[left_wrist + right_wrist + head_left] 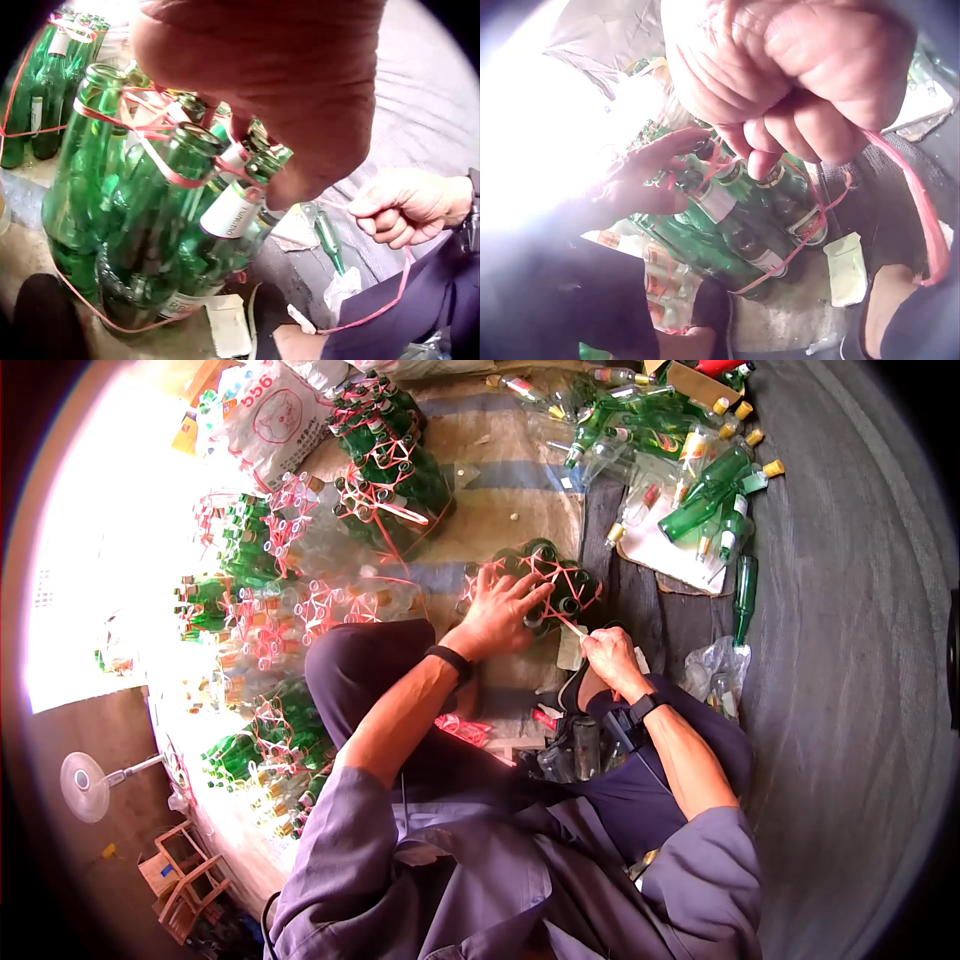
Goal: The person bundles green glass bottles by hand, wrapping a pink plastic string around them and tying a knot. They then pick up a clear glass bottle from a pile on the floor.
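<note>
A cluster of green glass bottles (161, 217) stands upright between the person's legs, with pink plastic twine (169, 169) looped around the necks. Another strand circles the bottles low down. My left hand (500, 615) lies over the bottle tops, fingers spread and touching the necks; its palm hides part of the bundle in the left wrist view. To the right of the bottles, my right hand (612, 658) grips the twine in curled fingers. One stretch runs taut from that fist to the necks, while a loose tail (926, 217) hangs down from it.
Tied bundles of green bottles (390, 470) and clear ones stand at the left and back. Several loose bottles (700, 500) lie at the back right, some on a white board. A white sack (275, 420) sits at the far left, a fan (85, 787) below it.
</note>
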`<state>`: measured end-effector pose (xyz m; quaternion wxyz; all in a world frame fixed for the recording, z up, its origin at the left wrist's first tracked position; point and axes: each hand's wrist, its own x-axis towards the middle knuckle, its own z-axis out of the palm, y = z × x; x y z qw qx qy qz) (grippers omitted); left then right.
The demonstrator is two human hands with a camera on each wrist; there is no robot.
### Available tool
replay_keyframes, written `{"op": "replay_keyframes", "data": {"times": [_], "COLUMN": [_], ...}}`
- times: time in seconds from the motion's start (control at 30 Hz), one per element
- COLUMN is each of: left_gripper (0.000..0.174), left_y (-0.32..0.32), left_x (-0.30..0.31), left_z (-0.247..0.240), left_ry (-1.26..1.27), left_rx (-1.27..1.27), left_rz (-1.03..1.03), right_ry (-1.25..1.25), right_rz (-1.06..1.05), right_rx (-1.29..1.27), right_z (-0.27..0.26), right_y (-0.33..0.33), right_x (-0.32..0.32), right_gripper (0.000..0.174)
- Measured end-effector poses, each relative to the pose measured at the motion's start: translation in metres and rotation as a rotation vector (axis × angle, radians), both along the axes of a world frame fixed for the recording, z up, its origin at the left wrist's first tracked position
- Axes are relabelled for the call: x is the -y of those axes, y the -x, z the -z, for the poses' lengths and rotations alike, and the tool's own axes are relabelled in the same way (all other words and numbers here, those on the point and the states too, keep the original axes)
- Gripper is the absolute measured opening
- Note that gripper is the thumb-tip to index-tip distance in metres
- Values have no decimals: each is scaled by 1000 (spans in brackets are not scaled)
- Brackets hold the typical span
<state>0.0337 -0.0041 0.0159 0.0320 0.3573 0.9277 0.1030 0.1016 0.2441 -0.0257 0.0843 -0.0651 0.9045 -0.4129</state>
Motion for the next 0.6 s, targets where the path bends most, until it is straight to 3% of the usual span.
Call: {"op": "replay_keyframes", "data": {"times": [0.23,0.47,0.6], "left_gripper": [82,76,74], "left_y": [-12,-13,-15], "left_x": [-21,-27,-31], "left_z": [17,24,27], "left_ry": [-105,-130,-131], "left_rx": [136,98,61], "left_rz": [-260,-316,-337], "right_ry": [-17,40,31], "right_rz": [114,168,116], "right_rx": [85,123,-2], "right_z": [-30,-21,-10], "right_y": [0,-3,-10], "right_x": [19,16,13], "right_gripper": [31,35,34]}}
